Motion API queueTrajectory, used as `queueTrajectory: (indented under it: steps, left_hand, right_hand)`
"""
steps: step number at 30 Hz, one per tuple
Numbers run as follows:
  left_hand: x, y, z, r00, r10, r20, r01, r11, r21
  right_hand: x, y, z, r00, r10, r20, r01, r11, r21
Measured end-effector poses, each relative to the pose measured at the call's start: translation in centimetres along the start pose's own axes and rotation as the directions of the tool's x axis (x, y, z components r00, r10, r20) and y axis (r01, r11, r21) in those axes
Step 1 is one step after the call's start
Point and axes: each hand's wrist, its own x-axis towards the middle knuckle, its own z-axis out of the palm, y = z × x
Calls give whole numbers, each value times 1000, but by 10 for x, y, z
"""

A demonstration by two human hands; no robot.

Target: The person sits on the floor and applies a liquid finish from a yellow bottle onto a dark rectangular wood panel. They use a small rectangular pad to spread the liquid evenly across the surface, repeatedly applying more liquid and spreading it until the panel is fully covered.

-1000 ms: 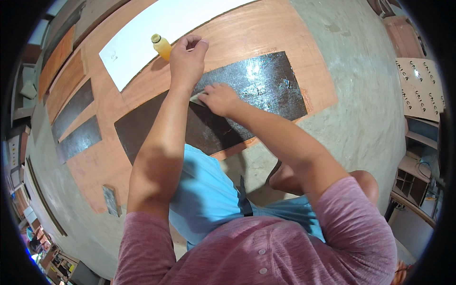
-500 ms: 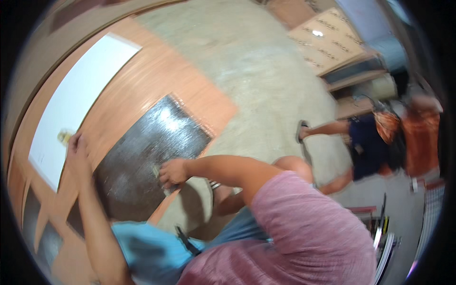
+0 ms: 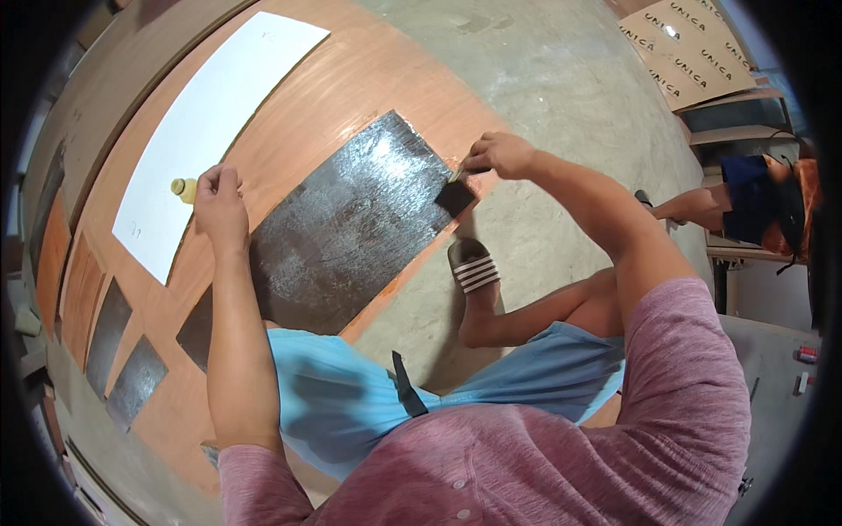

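Note:
A dark sheet with a shiny, streaked surface (image 3: 351,228) lies on a reddish-brown wooden board (image 3: 289,105). At its right edge, my right hand (image 3: 504,156) pinches a small spreader with a black, square blade (image 3: 455,199). The blade rests by the sheet's right corner. My left hand (image 3: 220,206) is closed, its fingers curled beside a small yellowish bottle (image 3: 183,188). The bottle is over a long white panel (image 3: 210,114). Whether the fingers grip the bottle or something else is hidden.
Smaller dark pieces (image 3: 138,381) lie on the board at lower left. My sandalled foot (image 3: 474,267) is on the concrete floor (image 3: 561,96), just right of the board. Another person's leg (image 3: 697,207) shows at the right, below a printed tan sheet (image 3: 688,53).
My right hand has moved up and right along the sheet to its right corner with the spreader. My left hand stays by the bottle. The view has shifted.

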Motion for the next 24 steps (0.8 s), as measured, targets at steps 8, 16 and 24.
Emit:
queueTrajectory:
  steps: [8, 16, 24]
  left_hand:
    - [-5, -1, 14, 999, -33, 0, 32, 998, -62]
    - [-7, 0, 27, 998, -14, 60, 17, 998, -60]
    - [-7, -3, 27, 998, -21, 61, 24, 998, -53]
  right_hand:
    - [40, -13, 31, 834, 480, 273, -543, 625, 560]
    - [44, 4, 73, 666, 714, 217, -576, 308, 757]
    - [75, -57, 83, 585, 800, 135, -774, 500, 389]
